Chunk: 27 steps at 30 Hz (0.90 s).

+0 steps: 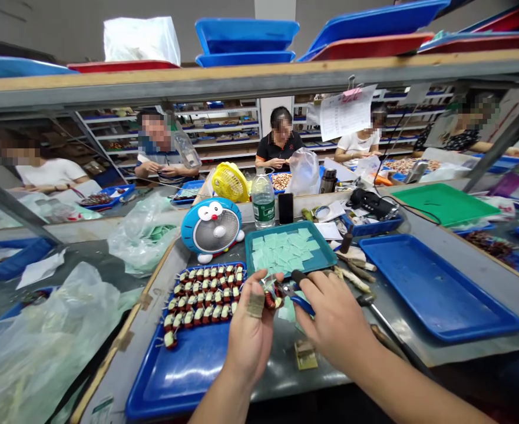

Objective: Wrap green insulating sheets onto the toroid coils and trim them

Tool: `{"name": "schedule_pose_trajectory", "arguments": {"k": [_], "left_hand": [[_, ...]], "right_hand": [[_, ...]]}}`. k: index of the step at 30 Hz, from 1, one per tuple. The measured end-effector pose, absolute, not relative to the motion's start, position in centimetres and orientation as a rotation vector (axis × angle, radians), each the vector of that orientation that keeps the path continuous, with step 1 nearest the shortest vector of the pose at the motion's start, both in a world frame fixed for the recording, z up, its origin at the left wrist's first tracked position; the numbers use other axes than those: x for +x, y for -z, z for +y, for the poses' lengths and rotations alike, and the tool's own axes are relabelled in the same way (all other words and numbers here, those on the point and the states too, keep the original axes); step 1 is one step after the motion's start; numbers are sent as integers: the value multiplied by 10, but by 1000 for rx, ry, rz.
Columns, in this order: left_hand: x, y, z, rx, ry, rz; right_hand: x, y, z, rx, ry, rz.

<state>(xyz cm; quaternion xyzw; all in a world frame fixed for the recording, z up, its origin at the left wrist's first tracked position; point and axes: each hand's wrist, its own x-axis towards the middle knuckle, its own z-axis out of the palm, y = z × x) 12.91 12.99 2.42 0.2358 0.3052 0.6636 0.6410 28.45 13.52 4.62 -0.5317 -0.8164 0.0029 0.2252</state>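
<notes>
The left hand (250, 337) is closed, gripping a small copper coil (270, 298) between thumb and fingers, and a strip of tan tape (255, 306) sits on the hand just beside the coil. The right hand (336, 318) is closed around a pair of blue-handled pliers (302, 304), and their tips are right by the coil, which is held up between the two hands. A small tan scrap (306, 355) lies on the table (281, 371) below the hands. To the left, a blue tray (153, 391) holds rows of similar coils (201, 300). Past the hands, a teal tray (259, 241) holds pale green paper squares (286, 250), with a few more squares (287, 310) under the right hand. To the right are a wide blue tray (436, 285) and a scatter of thin tools (354, 272). Farther on stand a blue cartoon fan (210, 227), a water bottle (263, 199), a yellow fan (230, 182) and a green board (445, 203). Beyond a metal shelf (259, 79), stacked with blue trays (245, 35), co-workers (279, 138) sit working at the far side
</notes>
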Motion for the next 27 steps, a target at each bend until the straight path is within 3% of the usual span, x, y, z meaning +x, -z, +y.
{"name": "schedule_pose_trajectory", "arguments": {"k": [19,25,27], "left_hand": [[135,-14,131,851,-1547,903],[129,-10,124,893,-1498,838],[128,-12,123,829,-1503,787]], "right_hand": [[277,-62,126,-1515,25,-2214],[285,-72,132,-1451,-880,-1845],[289,-73,134,-1447,-948,-1762]]}}
